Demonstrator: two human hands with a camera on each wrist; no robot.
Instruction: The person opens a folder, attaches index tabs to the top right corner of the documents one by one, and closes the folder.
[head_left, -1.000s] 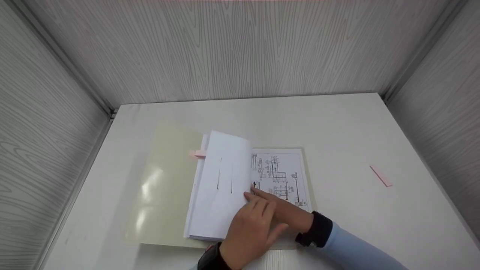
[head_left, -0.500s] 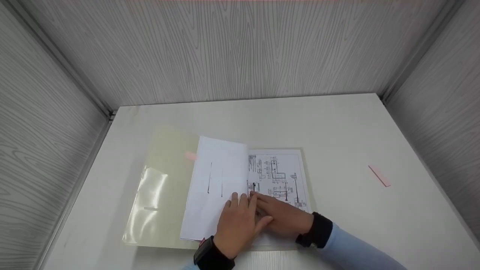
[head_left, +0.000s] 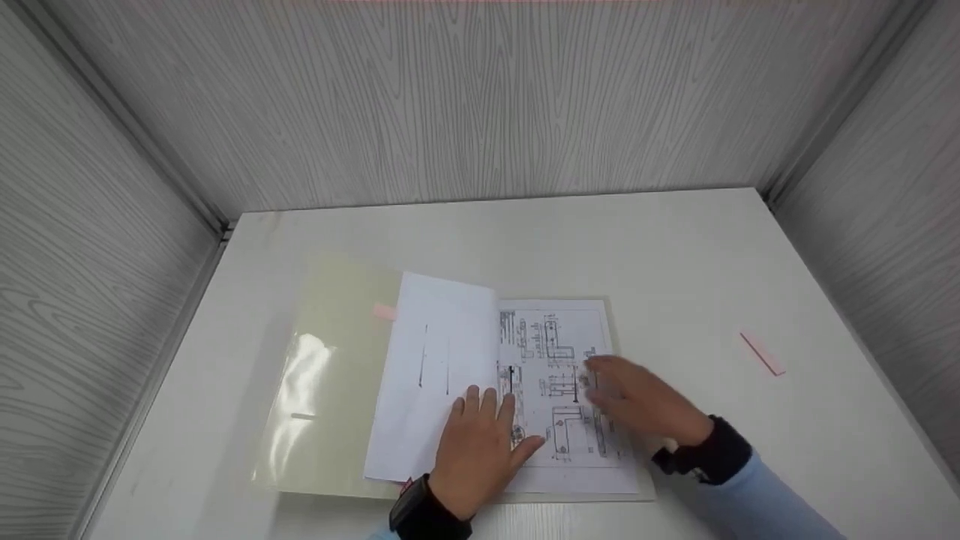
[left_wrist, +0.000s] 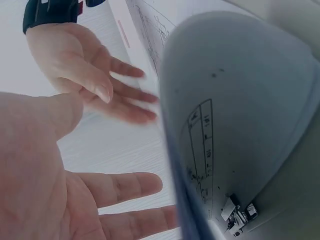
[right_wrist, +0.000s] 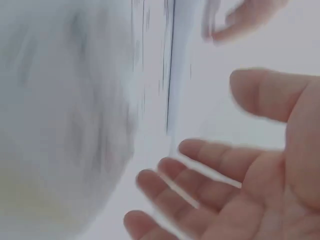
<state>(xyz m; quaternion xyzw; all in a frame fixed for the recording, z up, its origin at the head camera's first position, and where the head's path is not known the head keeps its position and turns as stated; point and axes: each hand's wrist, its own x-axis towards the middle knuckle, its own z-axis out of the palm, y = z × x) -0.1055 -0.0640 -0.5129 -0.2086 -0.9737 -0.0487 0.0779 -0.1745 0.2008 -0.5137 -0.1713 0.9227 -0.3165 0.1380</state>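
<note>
A folder with a pale yellow-green cover [head_left: 330, 420] lies spread on the table, its bound sheets parted. The turned white pages [head_left: 431, 337] lean to the left, with faint dark lines showing on them. On the right lies a page of technical drawings [head_left: 555, 330]. My left hand [head_left: 472, 450] rests with straight fingers along the fold, pressing the turned pages. My right hand [head_left: 645, 397] is over the right edge of the drawing page, fingers extended and holding nothing. In the left wrist view, a metal clip [left_wrist: 237, 215] shows inside the curled sheets.
A pink paper strip [head_left: 763, 352] lies on the white table [head_left: 675, 255] to the right. Another pink tab [head_left: 384, 311] sticks out from the turned pages. Grey wood-grain panels [head_left: 480, 105] wall in the table at the back and both sides.
My right hand has moved right, away from the fold, uncovering more of the drawing page. My left hand has flattened onto the turned pages, which now lie lower to the left.
</note>
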